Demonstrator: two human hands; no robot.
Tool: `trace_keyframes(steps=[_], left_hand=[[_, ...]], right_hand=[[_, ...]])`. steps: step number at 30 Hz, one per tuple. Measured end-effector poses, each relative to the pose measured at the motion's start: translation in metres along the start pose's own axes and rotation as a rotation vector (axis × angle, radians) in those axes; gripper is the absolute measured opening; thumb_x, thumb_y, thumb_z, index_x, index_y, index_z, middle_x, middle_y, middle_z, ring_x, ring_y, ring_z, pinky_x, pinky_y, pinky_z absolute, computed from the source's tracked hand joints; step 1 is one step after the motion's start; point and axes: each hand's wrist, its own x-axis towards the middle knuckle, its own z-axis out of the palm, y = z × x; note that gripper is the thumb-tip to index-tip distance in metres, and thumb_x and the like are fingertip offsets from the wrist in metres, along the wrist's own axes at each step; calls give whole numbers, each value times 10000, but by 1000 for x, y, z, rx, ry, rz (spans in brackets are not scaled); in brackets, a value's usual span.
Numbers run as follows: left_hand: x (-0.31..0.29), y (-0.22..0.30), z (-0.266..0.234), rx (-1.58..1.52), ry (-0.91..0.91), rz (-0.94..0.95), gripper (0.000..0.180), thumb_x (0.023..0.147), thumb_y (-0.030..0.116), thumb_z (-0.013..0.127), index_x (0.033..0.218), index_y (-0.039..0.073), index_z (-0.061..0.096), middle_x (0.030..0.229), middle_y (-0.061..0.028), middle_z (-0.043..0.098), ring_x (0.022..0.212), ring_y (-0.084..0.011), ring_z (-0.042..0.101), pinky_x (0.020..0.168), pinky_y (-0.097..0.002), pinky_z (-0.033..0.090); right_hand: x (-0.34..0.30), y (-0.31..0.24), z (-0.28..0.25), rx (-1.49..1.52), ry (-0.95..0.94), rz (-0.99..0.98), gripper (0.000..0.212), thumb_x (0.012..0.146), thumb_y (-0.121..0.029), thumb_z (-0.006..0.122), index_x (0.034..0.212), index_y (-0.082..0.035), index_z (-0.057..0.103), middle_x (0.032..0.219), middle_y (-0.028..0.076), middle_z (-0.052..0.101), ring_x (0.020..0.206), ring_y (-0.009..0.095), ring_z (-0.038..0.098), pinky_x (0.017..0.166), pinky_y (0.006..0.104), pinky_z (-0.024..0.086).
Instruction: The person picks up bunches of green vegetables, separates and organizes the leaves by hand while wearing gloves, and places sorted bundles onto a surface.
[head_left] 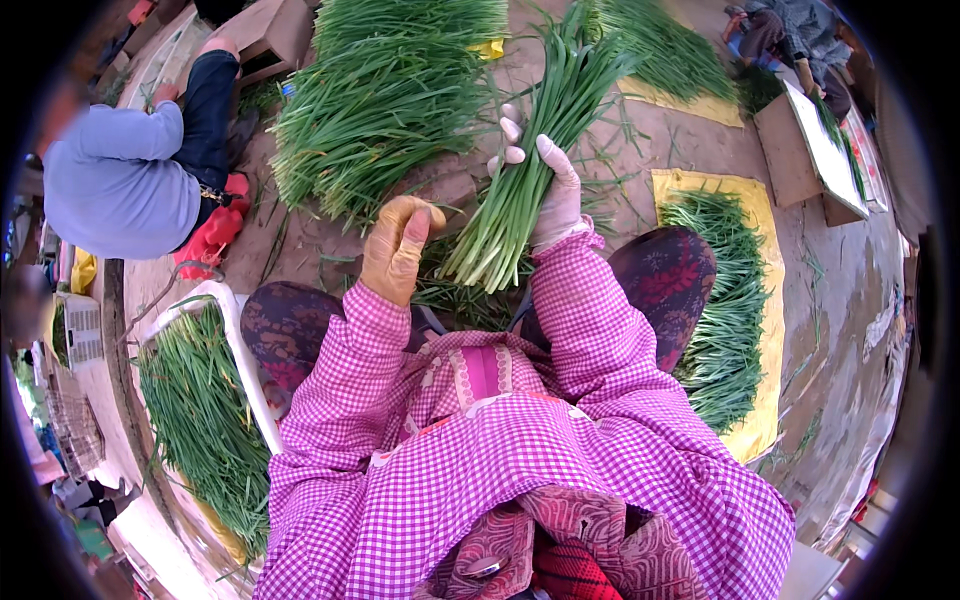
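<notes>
My right hand [556,192], in a thin whitish glove, grips a bunch of garlic chives [545,140]. Its pale cut ends point down toward my lap and the green leaves fan out away from me. To the left, my left hand [398,245] wears a yellowish glove, with its fingers curled together beside the stalk ends, apart from the bunch. A thin strand seems to show at those fingertips, too small to name. Loose green leaves [450,290] lie on the ground between my knees, below both hands.
Ahead lies a big heap of chives [390,100], with another pile [665,50] beyond to the right. Chives on a yellow sheet [765,400] flank my right knee; a white-rimmed container [235,330] of chives stands left. A person [120,175] sits at left, another [800,45] far right.
</notes>
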Motion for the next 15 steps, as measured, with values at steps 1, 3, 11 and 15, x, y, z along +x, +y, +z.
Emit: trace_keyframes(steps=[1, 3, 11, 15], left_hand=[[2, 1, -2, -3, -30, -83, 215, 928, 243, 558, 955, 31, 577, 925, -42, 593, 877, -145, 551, 805, -292, 442], [0, 0, 3, 88, -98, -100, 183, 912, 204, 574, 996, 41, 578, 922, -47, 595, 863, -141, 569, 786, -273, 453], [-5, -18, 12, 327, -106, -12, 175, 825, 69, 601, 991, 22, 573, 911, -112, 587, 829, -239, 600, 765, -317, 477], [-6, -8, 4, 474, -154, 103, 196, 833, 88, 612, 1011, 22, 563, 909, -97, 604, 817, -211, 591, 764, -307, 476]], right_hand=[[0, 1, 0, 30, 3, 7, 559, 837, -200, 611, 1318, -10, 401, 1058, 36, 598, 808, 131, 571, 815, 299, 482], [0, 4, 0, 91, 9, 20, 534, 835, -192, 613, 1302, -14, 423, 1054, 55, 605, 813, 142, 572, 804, 289, 482], [-3, 6, 4, 5, 22, 42, 570, 851, -242, 593, 1335, -26, 386, 1120, 46, 583, 848, 141, 587, 871, 334, 480], [-2, 5, 9, 23, 114, 1, 561, 831, -209, 605, 1317, -13, 405, 1042, 67, 626, 818, 164, 590, 813, 319, 500]])
